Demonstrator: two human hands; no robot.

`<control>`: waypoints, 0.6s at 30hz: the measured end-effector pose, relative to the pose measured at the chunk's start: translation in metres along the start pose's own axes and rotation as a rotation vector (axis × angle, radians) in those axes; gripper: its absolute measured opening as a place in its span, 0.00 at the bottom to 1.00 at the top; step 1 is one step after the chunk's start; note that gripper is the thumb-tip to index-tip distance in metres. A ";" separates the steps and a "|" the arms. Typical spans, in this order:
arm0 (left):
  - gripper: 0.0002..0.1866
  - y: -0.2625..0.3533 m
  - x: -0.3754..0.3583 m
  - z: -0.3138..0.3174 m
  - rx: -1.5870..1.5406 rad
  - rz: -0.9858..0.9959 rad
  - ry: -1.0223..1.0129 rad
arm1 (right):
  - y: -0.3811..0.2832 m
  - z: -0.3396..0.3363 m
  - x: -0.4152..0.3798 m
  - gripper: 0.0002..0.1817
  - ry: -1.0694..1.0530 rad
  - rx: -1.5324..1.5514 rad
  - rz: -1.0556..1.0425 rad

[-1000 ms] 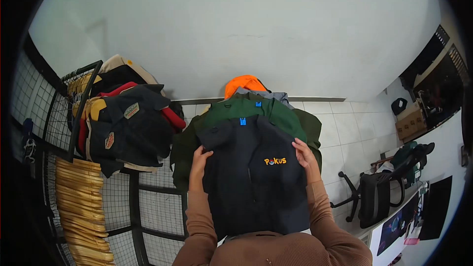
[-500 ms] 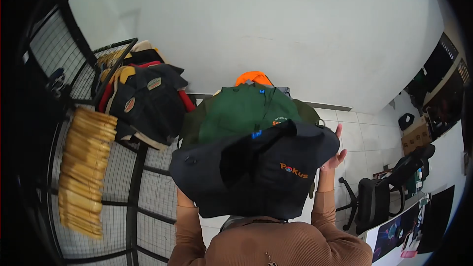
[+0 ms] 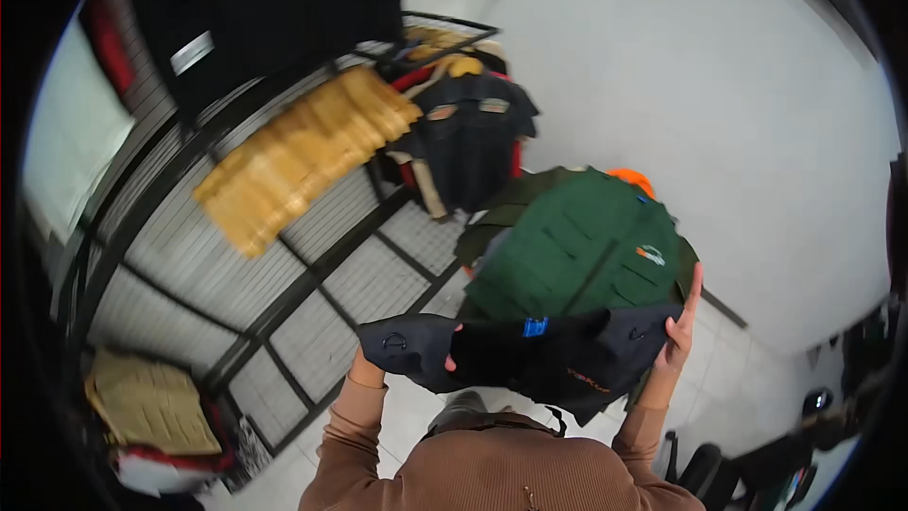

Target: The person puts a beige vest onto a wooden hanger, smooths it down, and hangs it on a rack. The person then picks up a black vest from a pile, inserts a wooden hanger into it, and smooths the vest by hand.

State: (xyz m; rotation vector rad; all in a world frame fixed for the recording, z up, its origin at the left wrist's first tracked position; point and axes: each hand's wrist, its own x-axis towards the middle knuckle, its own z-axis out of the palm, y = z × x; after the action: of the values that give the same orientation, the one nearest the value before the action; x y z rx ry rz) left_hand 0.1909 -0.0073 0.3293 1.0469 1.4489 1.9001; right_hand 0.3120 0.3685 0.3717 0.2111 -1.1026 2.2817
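Observation:
A dark garment (image 3: 530, 360) with an orange logo and a blue label at its collar stretches across in front of my body. My left hand (image 3: 454, 348) is mostly behind its left end; only fingertips show, curled over the fabric. At the right end, my right hand (image 3: 676, 341) grips the cloth, with one finger pointing up. Just beyond lies a green shirt (image 3: 586, 246) with a small logo, on top of a pile of darker clothes.
Bundled yellow items (image 3: 307, 156) hang on a black wire rack (image 3: 251, 341) at the left. Dark shirts (image 3: 463, 132) hang at the rack's end. Folded beige clothing (image 3: 156, 402) is at the lower left. An orange item (image 3: 632, 182) shows behind the green shirt.
The view has turned left, bringing more of the rack in. The dark garment now hangs lower and flatter between my hands, showing its collar opening, and left fingertips have come into view.

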 end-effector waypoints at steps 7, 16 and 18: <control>0.15 -0.053 -0.133 -0.071 0.199 0.432 -0.231 | 0.089 0.058 0.027 0.40 -0.184 -0.379 0.197; 0.14 0.094 -0.283 -0.058 0.112 -0.136 0.859 | 0.330 0.188 -0.005 0.10 -0.507 -0.615 0.695; 0.14 0.096 -0.307 -0.066 0.195 -0.115 0.900 | 0.392 0.209 -0.008 0.10 -0.630 -0.775 0.511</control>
State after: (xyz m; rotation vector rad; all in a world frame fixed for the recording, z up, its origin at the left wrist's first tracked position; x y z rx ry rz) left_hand 0.3130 -0.3120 0.3327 0.1132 2.1327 2.2897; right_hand 0.0719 0.0180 0.2432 0.3733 -2.5137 2.0207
